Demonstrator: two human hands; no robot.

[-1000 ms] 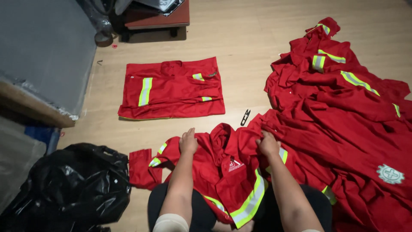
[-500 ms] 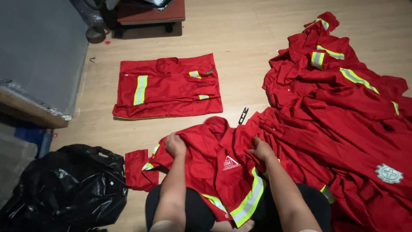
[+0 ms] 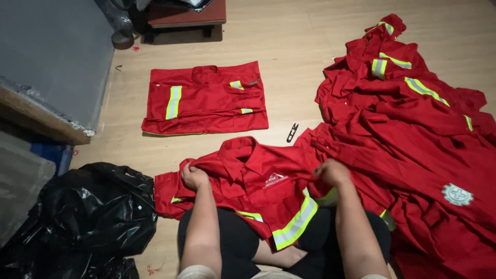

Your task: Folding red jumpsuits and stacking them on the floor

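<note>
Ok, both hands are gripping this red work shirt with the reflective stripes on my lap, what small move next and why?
Probably pull both hands apart to stretch the red work shirt flat. The left hand and right hand each pinch bunched cloth, and the shirt lies crumpled, unlike the folded red shirt lying flat on the wooden floor.

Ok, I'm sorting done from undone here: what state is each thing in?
Red shirt on lap: unfolded, rumpled, collar up.
Left hand: gripping its shoulder.
Right hand: gripping its other side.
Folded shirt: flat on floor.
Shirt pile: loose, heaped.
Black bag: crumpled.
Snips: lying on floor.
</note>
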